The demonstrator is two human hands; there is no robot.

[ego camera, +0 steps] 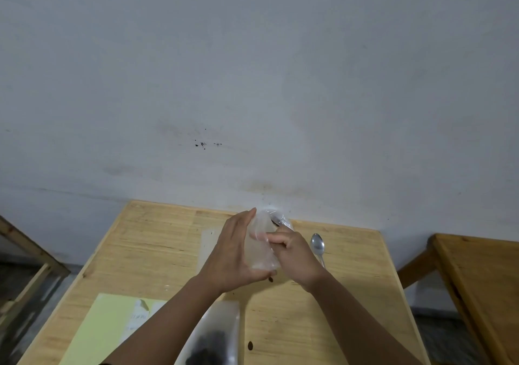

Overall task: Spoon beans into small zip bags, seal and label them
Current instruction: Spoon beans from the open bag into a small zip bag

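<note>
Here your left hand (234, 255) and right hand (295, 258) meet above the middle of the desk (157, 241), both on a small clear zip bag (262, 252) held upright between them. Your left hand cups the bag's side, fingers fairly straight along the plastic and thumb under its bottom edge; your right-hand grip is curled and pinches the bag's other side near its mouth. A metal spoon (318, 245) lies on the desk at about 3 o'clock from the bag, just beside your right hand. At 6 o'clock, near the desk's front edge, lies a bag of dark beans (212, 342). A yellow sheet (104, 328) with a white label sits at 7 o'clock. One loose bean (250, 345) rests beside the bean bag.
</note>
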